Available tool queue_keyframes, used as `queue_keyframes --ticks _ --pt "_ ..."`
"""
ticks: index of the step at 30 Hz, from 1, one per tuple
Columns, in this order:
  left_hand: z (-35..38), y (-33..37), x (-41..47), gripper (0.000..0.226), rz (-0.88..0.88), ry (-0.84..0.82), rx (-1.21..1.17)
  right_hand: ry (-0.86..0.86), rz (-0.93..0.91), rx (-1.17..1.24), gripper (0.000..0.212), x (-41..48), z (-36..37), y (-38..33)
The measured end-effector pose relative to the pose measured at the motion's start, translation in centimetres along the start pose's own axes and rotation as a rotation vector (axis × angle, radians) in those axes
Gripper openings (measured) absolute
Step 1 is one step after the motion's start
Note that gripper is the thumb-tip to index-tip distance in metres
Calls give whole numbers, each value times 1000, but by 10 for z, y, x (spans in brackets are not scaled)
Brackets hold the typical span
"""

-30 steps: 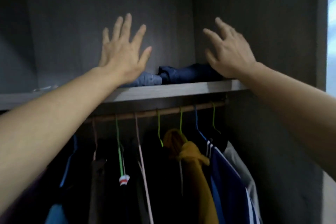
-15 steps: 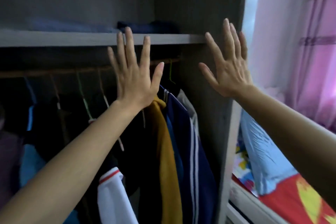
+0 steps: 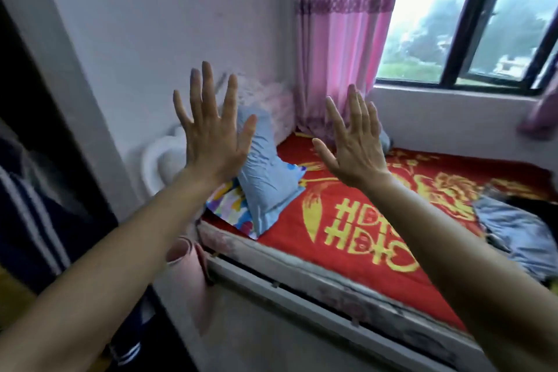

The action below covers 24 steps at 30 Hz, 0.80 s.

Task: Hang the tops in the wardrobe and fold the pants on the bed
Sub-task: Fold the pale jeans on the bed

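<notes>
My left hand [image 3: 211, 127] and my right hand [image 3: 353, 145] are both raised in front of me with fingers spread, holding nothing. Behind them lies the bed [image 3: 356, 238] with a red and gold cover. A crumpled blue-grey garment [image 3: 519, 229] lies on the bed at the far right, beside something dark. The wardrobe [image 3: 36, 178] shows at the left edge, with a navy striped top [image 3: 33, 220] hanging inside.
A light blue pillow [image 3: 268, 184] leans at the head of the bed on a colourful cloth. A pink curtain [image 3: 341, 36] hangs beside the window [image 3: 471, 18]. A pink roll [image 3: 187, 278] stands between wardrobe and bed.
My view has swung right and down from the wardrobe shelf and hanging rail to the bed. Both hands stay raised, spread and empty.
</notes>
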<state>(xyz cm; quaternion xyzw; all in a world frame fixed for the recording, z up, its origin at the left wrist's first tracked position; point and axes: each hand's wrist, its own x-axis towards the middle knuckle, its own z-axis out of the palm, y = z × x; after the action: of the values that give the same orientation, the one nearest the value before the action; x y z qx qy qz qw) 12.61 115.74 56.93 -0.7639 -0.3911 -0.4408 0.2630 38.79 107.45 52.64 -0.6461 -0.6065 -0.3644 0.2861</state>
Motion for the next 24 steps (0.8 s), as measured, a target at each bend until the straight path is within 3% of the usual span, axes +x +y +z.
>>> queue_keyframes --ticks 9,18,24 --pt "148 230 2 70 142 -331 -304 -139 313 -227 79 -115 -29 244" --pt "322 399 -7 74 293 -551 -434 -436 566 -390 81 -232 9 417" --pt "430 520 -3 73 483 -750 -490 -558 766 -481 88 -282 21 513"
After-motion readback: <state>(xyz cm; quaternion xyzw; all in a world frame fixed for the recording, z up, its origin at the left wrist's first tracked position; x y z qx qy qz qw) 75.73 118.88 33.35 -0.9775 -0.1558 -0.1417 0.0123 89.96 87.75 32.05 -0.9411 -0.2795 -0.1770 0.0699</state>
